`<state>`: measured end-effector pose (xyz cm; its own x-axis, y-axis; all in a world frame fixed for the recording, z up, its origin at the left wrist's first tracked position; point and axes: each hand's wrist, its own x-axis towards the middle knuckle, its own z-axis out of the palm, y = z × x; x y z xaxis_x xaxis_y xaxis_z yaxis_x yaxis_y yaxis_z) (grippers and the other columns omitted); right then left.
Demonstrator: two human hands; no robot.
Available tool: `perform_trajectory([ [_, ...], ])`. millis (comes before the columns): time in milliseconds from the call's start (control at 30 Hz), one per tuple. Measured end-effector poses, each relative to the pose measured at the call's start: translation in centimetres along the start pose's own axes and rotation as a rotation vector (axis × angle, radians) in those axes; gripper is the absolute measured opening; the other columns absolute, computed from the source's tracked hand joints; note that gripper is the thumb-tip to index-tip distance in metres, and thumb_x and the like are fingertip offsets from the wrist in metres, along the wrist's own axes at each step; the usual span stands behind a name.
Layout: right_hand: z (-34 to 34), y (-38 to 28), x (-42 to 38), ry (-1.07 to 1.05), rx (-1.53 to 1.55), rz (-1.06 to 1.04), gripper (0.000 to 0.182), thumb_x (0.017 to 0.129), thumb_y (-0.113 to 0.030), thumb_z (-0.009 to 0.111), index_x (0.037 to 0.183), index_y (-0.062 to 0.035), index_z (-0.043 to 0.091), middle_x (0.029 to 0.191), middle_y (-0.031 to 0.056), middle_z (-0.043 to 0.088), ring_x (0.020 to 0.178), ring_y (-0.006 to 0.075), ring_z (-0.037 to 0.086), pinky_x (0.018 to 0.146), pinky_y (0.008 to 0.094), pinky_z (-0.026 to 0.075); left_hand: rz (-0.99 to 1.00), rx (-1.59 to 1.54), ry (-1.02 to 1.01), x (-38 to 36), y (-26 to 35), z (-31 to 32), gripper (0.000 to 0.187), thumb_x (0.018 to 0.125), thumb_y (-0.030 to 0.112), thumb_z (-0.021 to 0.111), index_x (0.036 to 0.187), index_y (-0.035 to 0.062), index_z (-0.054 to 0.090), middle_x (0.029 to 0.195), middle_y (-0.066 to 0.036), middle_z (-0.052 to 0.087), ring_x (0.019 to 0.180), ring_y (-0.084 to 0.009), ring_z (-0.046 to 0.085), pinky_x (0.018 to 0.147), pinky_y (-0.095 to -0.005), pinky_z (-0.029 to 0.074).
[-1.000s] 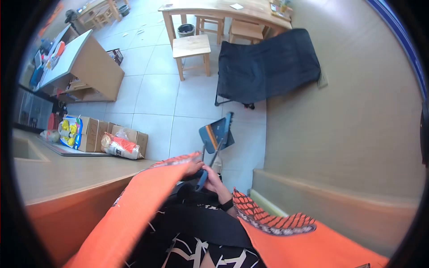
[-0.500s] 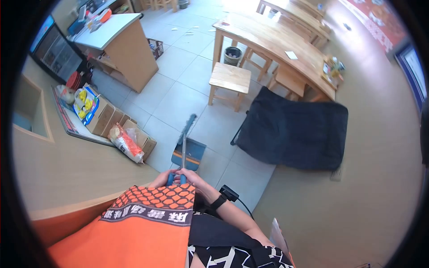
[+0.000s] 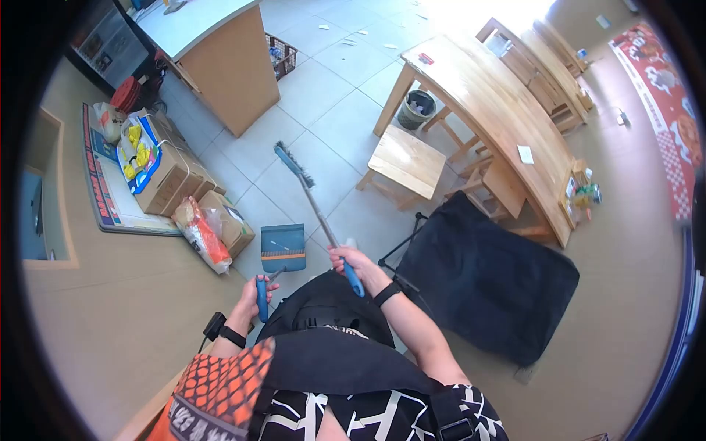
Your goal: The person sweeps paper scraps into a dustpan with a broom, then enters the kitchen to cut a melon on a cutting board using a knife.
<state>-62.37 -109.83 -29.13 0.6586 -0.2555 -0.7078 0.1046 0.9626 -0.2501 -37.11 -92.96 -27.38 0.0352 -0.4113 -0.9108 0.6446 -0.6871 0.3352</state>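
Note:
My right hand [image 3: 351, 260] is closed around the blue grip of a long-handled broom [image 3: 318, 209]. The broom slants away to the upper left, and its bristled head lies over the tiled floor. Lower and to the left, my left hand [image 3: 251, 294] grips the blue handle of a dustpan [image 3: 282, 242]. The grey-blue pan, with an orange stripe, is just ahead of that hand, left of the broom. My hands are apart, each with a dark band at the wrist. White scraps [image 3: 348, 42] lie scattered on the far floor.
A wooden stool [image 3: 404, 163] and a waste bin [image 3: 417, 109] stand by a long wooden table [image 3: 493, 95]. Near my right is a black fabric folding frame [image 3: 485, 275]. Cardboard boxes [image 3: 173, 173] line the left wall, below a counter [image 3: 228, 81] with a basket [image 3: 281, 56] beside it.
My hands have moved apart, from together at the apron to either side. The broom has separated from the dustpan and now points up and left. The view has shifted.

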Motion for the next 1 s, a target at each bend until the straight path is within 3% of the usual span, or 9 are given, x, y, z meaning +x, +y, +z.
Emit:
perform_trajectory([
  [100,-3.6,-6.9,3.4,0.003,-0.069,0.04,0.01,0.083,-0.012,0.047,0.089,-0.0048,0.044,0.061,-0.0016,0.043,0.045,0.0052,0.039,0.038,0.019,0.035,0.007,-0.072,0.082,2.1,3.0,0.9,0.022,0.083,0.031,0.035,0.082,0.0127,0.046,0.08,-0.013,0.059,0.046,-0.0123,0.046,0.041,-0.0245,0.037],
  [133,-4.2,-8.8,4.3,0.001,-0.133,0.037,0.011,0.085,-0.013,0.045,0.091,-0.0048,0.041,0.06,-0.0021,0.041,0.044,0.005,0.037,0.038,0.0188,0.034,0.021,-0.059,0.071,2.6,4.0,1.5,0.032,0.083,0.043,0.037,0.079,0.0137,0.047,0.076,-0.01,0.059,0.044,-0.0116,0.044,0.041,-0.0245,0.036],
  [300,-2.0,-17.3,4.6,0.167,-0.151,0.063,0.022,0.086,-0.017,0.042,0.101,-0.0011,0.041,0.06,-0.0009,0.042,0.045,0.006,0.037,0.037,0.0182,0.033,0.095,-0.156,0.209,2.3,9.6,6.8,0.049,0.074,0.065,0.043,0.075,0.0159,0.044,0.072,-0.007,0.058,0.044,-0.0092,0.043,0.04,-0.0233,0.035],
  [467,-1.1,-21.0,5.2,0.149,-0.278,0.099,0.025,0.085,-0.015,0.042,0.105,0.0012,0.042,0.061,-0.0009,0.043,0.047,0.0058,0.039,0.039,0.0187,0.034,0.229,-0.172,0.265,7.6,11.1,6.1,0.025,0.077,0.035,0.06,0.078,0.0166,0.043,0.07,-0.006,0.057,0.046,-0.0074,0.047,0.039,-0.0203,0.036],
  [567,-1.4,-21.9,6.1,0.171,-0.256,0.091,0.026,0.084,-0.013,0.042,0.105,0.0029,0.043,0.06,-0.0019,0.043,0.049,0.0049,0.04,0.04,0.0184,0.033,0.18,-0.228,0.265,11.2,13.4,5.8,0.02,0.078,0.026,0.06,0.08,0.0164,0.043,0.071,-0.006,0.057,0.046,-0.0075,0.048,0.04,-0.0202,0.038],
  [1000,0.3,-27.8,5.1,0.288,-0.439,0.138,0.026,0.082,-0.013,0.047,0.102,0.0034,0.047,0.061,0.0005,0.046,0.045,0.0072,0.041,0.039,0.0205,0.035,0.153,-0.166,0.199,18.8,18.8,6.2,0.018,0.079,0.025,0.058,0.082,0.0152,0.044,0.07,-0.005,0.055,0.047,-0.0093,0.048,0.041,-0.0212,0.038],
])
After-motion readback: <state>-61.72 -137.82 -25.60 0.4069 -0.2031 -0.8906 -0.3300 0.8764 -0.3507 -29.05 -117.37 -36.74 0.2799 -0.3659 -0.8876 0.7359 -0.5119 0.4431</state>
